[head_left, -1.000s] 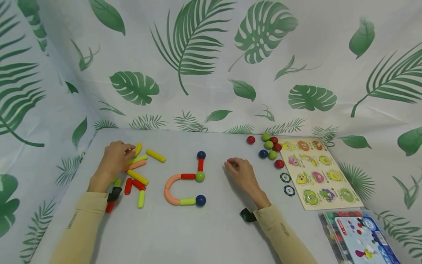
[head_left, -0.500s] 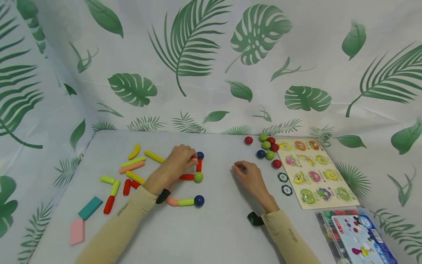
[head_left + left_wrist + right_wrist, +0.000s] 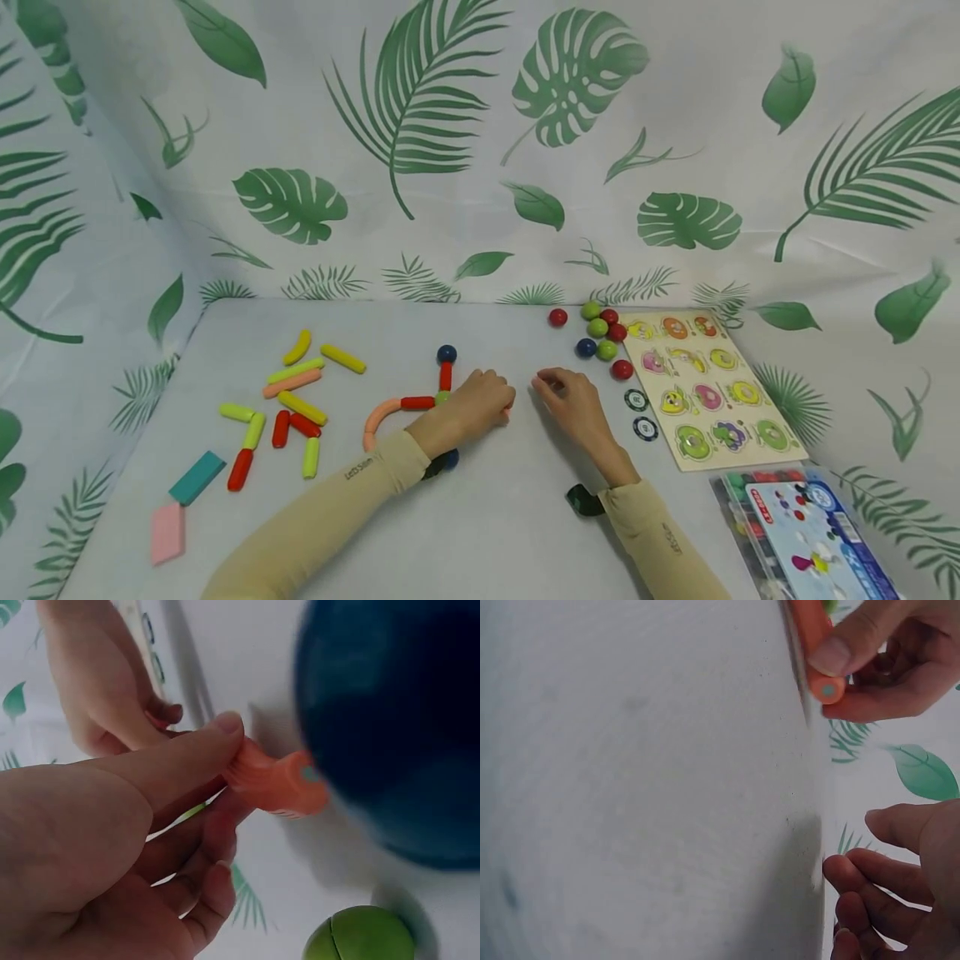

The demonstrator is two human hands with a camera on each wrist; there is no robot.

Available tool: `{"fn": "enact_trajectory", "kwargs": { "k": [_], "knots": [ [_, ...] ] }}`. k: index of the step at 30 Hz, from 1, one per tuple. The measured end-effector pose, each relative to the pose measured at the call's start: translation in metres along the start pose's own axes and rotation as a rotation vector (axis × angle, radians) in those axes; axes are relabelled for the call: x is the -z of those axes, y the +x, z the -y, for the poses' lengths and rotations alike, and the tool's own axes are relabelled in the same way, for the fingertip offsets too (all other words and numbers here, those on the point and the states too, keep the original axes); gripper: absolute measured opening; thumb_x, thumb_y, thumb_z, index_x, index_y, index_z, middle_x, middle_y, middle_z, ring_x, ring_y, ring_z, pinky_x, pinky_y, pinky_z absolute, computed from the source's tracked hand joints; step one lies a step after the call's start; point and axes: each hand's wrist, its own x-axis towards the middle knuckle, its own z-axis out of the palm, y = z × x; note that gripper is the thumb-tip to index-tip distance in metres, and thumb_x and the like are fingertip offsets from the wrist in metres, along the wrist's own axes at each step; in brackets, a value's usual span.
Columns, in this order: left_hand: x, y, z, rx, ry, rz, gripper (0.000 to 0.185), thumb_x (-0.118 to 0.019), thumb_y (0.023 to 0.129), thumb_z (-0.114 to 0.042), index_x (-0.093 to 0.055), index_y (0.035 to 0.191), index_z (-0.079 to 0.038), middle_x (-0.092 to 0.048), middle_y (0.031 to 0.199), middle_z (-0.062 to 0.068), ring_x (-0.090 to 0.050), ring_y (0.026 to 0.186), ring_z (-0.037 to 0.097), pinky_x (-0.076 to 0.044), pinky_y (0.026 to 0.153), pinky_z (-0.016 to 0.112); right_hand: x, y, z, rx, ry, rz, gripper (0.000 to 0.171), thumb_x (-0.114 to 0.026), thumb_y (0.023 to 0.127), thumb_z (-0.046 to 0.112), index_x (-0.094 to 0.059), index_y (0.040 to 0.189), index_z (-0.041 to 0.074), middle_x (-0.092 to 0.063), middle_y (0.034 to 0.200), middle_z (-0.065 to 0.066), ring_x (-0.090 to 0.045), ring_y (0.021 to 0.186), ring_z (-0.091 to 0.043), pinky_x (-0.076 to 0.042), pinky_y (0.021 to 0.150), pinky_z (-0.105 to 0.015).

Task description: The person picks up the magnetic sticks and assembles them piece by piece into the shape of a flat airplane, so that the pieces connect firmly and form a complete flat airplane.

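Note:
My left hand [image 3: 480,402] pinches a short orange stick [image 3: 274,780] between thumb and fingers, just right of the stick-and-ball figure on the table. In the right wrist view the orange stick [image 3: 821,645] points out from under the thumb. The figure has a blue ball [image 3: 446,353], two red sticks [image 3: 417,403], a curved peach piece [image 3: 378,417] and a lower blue ball [image 3: 450,458] half hidden by my sleeve. Its green ball [image 3: 360,937] lies close under my left hand. My right hand [image 3: 562,398] rests on the table beside it, fingers loosely curled, holding nothing.
Loose coloured sticks [image 3: 300,392] lie at the left, with a teal block [image 3: 197,477] and a pink block [image 3: 167,533] nearer me. Several balls [image 3: 600,333], two round chips [image 3: 636,400], a puzzle board [image 3: 783,454] and a plastic box [image 3: 802,533] sit at the right.
My left hand left the stick pile at the left and moved right across the figure, carrying an orange stick. My right hand has barely shifted.

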Motion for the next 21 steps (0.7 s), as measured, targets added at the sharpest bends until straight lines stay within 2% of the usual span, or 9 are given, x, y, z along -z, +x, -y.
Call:
{"fn": "enact_trajectory", "kwargs": {
  "k": [4, 7, 10, 12, 16, 21],
  "knots": [
    [0.0, -0.001, 0.002, 0.01, -0.016, 0.016, 0.014, -0.075, 0.093, -0.025, -0.074, 0.1, -0.012, -0.07, 0.096, 0.001, -0.059, 0.092, 0.019, -0.046, 0.083, 0.031, 0.0, -0.001, 0.0, 0.005, 0.005, 0.001, 0.032, -0.066, 0.1, 0.031, -0.072, 0.118, 0.006, -0.073, 0.107, -0.009, -0.061, 0.098, -0.024, -0.046, 0.085, -0.038],
    [0.008, -0.007, 0.011, 0.02, -0.072, -0.005, 0.02, -0.072, 0.096, -0.025, -0.075, 0.108, -0.009, -0.071, 0.104, 0.004, -0.061, 0.099, 0.022, -0.048, 0.089, 0.035, 0.0, -0.001, 0.0, 0.011, 0.001, 0.004, 0.031, -0.066, 0.099, 0.03, -0.072, 0.118, 0.006, -0.073, 0.107, -0.009, -0.061, 0.098, -0.024, -0.047, 0.086, -0.04],
    [0.018, -0.021, 0.025, 0.035, -0.15, -0.058, 0.024, -0.07, 0.097, -0.022, -0.073, 0.113, -0.005, -0.071, 0.108, 0.008, -0.061, 0.104, 0.026, -0.047, 0.095, 0.04, -0.001, -0.001, 0.001, 0.006, -0.001, 0.01, 0.03, -0.067, 0.099, 0.029, -0.072, 0.118, 0.006, -0.072, 0.107, -0.009, -0.061, 0.098, -0.023, -0.048, 0.087, -0.04],
    [0.025, -0.032, 0.036, 0.054, -0.205, -0.102, 0.023, -0.071, 0.096, -0.018, -0.072, 0.113, -0.002, -0.07, 0.107, 0.011, -0.06, 0.103, 0.028, -0.047, 0.096, 0.043, -0.001, -0.002, 0.002, 0.003, -0.004, 0.019, 0.03, -0.066, 0.099, 0.029, -0.071, 0.119, 0.007, -0.072, 0.108, -0.008, -0.062, 0.099, -0.022, -0.049, 0.087, -0.04],
    [0.031, -0.054, 0.058, 0.108, -0.257, -0.166, 0.025, -0.075, 0.092, -0.02, -0.073, 0.108, -0.001, -0.071, 0.103, 0.013, -0.059, 0.098, 0.028, -0.046, 0.095, 0.046, -0.002, -0.004, 0.008, 0.001, 0.018, 0.042, 0.029, -0.067, 0.099, 0.028, -0.071, 0.12, 0.008, -0.072, 0.108, -0.006, -0.061, 0.1, -0.021, -0.049, 0.088, -0.039],
    [0.026, -0.076, 0.074, 0.147, -0.34, -0.158, 0.025, -0.078, 0.09, -0.024, -0.075, 0.106, -0.003, -0.071, 0.104, 0.013, -0.058, 0.098, 0.027, -0.046, 0.093, 0.043, -0.008, -0.007, 0.018, 0.057, 0.036, 0.067, 0.027, -0.07, 0.097, 0.027, -0.073, 0.117, 0.01, -0.072, 0.103, -0.002, -0.06, 0.095, -0.019, -0.048, 0.083, -0.037]
  ]
}}
